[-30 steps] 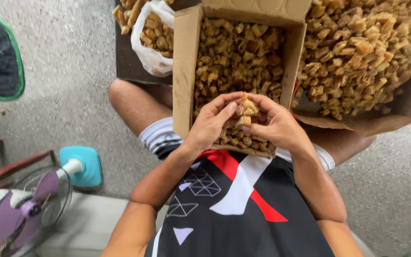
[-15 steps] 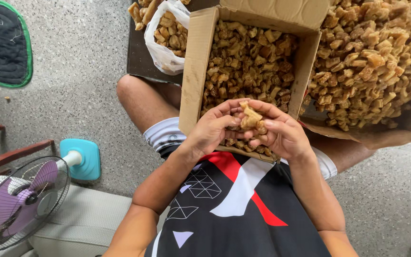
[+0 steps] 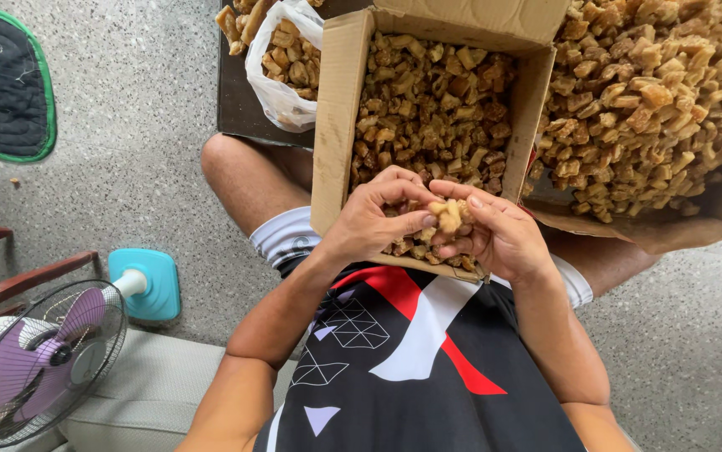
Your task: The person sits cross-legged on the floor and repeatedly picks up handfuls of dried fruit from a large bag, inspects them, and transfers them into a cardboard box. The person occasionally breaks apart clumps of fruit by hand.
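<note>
Both hands meet over the cardboard box [image 3: 332, 125] at six o'clock: left hand [image 3: 375, 222] and right hand [image 3: 499, 237] pinching one tan chunk [image 3: 447, 214] between fingertips; palms hidden.

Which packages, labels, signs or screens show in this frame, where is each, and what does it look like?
Cardboard box: on the lap, open, brown, full of tan pieces; both hands at its near end.
Plastic bag: left of the box, white, open, holding similar pieces.
Labels, signs, screens: none visible.

Home floor workspace: terrazzo floor [image 3: 127, 125], stand fan [image 3: 39, 360], snack-filled cardboard box [image 3: 336, 125]
</note>
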